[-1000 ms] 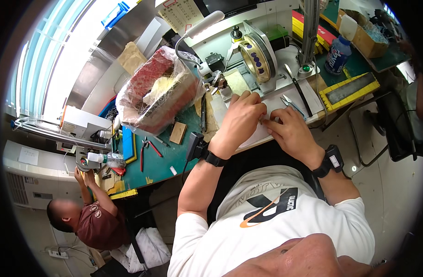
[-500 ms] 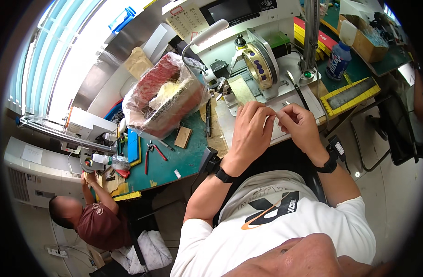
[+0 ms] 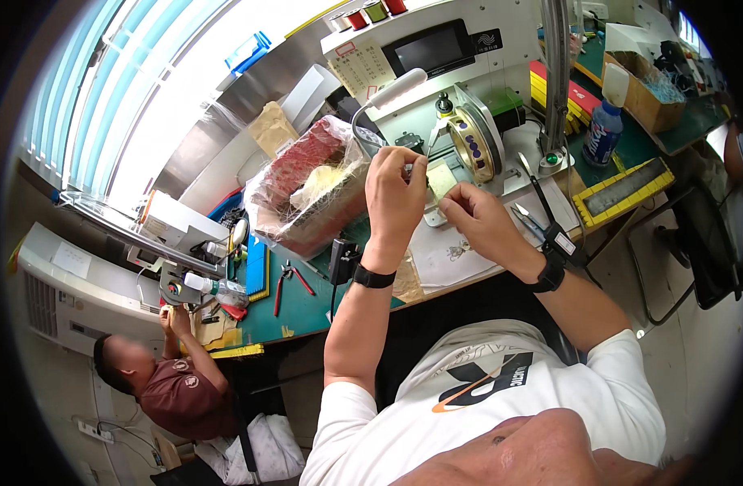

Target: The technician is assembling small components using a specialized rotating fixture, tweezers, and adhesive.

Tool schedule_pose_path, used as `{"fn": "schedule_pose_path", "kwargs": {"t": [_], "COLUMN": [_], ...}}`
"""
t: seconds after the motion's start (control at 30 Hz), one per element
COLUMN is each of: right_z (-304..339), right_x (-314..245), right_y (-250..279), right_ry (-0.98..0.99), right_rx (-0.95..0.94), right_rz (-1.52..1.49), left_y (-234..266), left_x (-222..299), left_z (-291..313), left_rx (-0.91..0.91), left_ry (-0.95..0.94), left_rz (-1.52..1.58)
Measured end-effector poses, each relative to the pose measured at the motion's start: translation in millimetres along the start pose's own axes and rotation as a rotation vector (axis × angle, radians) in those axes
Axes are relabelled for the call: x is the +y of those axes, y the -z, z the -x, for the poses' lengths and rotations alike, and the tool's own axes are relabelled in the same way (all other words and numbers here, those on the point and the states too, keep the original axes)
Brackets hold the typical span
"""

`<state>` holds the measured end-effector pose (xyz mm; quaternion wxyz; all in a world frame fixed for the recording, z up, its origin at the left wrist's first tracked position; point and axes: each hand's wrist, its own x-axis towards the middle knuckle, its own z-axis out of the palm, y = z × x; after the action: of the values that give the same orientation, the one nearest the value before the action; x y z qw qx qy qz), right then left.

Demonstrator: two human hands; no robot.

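My left hand [image 3: 396,197] is raised in front of the bench machine [image 3: 511,61], its thumb and fingers pinched together. Slightly lower and to the right, my right hand [image 3: 483,220] pinches too, a short gap away. Whatever sits between either set of fingertips is too fine to make out. Just beyond the hands stands the machine's gold wheel [image 3: 469,148], with a pale yellow pad [image 3: 442,179] beside it. Under my right hand lies a white sheet [image 3: 431,261] bearing a small heap of thin, pale pieces [image 3: 456,252]. Tweezers [image 3: 529,217] rest to the right of that hand.
A plastic-lined box [image 3: 272,212] stands left of the machine, near red-handled pliers [image 3: 293,283]. A lamp [image 3: 398,87] arches over the bench. Rightward are a blue bottle [image 3: 603,134] and a yellow-edged block [image 3: 623,193]. Another person [image 3: 181,389] works at the far left.
My hands have drawn apart, the left going left and up, the right also shifting left. The tweezers and the heap on the sheet now show. The whole view has shifted a little.
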<state>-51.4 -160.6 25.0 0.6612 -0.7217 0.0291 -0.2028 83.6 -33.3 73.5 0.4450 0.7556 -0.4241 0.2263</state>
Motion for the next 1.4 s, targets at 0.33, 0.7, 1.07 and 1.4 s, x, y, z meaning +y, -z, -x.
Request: {"fn": "schedule_pose_path", "kwargs": {"t": [0.33, 0.7, 1.07, 1.4], "right_z": [-55, -69, -63, -67], "right_x": [9, 28, 18, 25], "right_y": [-26, -31, -30, -38], "right_ry": [-0.108, 0.010, -0.041, 0.131], "right_rx": [0.104, 0.174, 0.141, 0.265], "right_rz": [-0.407, -0.267, -0.362, -0.091], "left_y": [11, 21, 21, 1], "left_x": [-13, -8, -7, -40], "left_z": [-10, -14, -11, 21], "left_rx": [-0.154, -0.176, -0.215, 0.301], "left_ry": [0.194, -0.279, -0.210, 0.123], "left_rz": [0.365, -0.087, -0.121, 0.081]}}
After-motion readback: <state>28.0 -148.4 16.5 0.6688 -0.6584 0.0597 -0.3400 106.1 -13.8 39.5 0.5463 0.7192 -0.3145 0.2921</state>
